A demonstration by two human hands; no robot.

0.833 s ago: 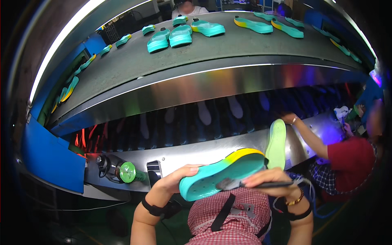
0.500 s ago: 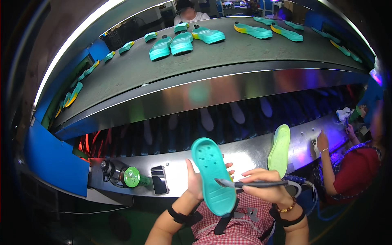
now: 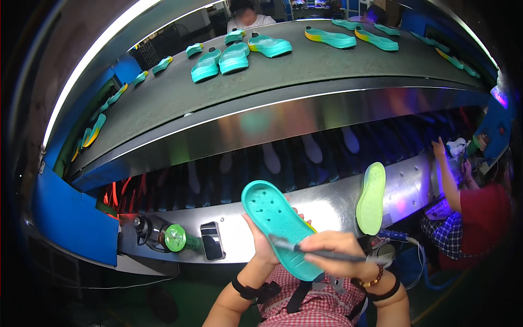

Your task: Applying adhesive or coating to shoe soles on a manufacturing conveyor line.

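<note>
Your left hand (image 3: 261, 245): fingers closed around the edge of a teal shoe sole (image 3: 280, 226), held up in front of your chest with its hollow, holed side facing you, toe end pointing up and away.

Your right hand (image 3: 340, 256): fingers pinched on a thin dark brush (image 3: 316, 252), lying crosswise with its tip touching the lower half of the sole. A bead bracelet (image 3: 375, 278) and a dark band sit at that wrist; a dark strap (image 3: 250, 290) wraps your left wrist.

Just beyond the hands, a shiny metal ledge (image 3: 332, 204): a dark phone (image 3: 212, 240) lies flat on it to your left, and beside that a dark bottle with a green cap (image 3: 175, 238) lies on its side. A pale green sole (image 3: 371, 198) leans upright against the ledge to your right.

To the far right, another person in a red top (image 3: 485, 212) with one hand raised.

Behind the ledge, a dark lower belt (image 3: 305, 158) with pale soles, blurred.

Farthest, the upper conveyor belt (image 3: 305, 65), carrying teal soles (image 3: 234, 56) in a cluster and more teal-and-yellow ones along its length. A person sits past its far edge.
</note>
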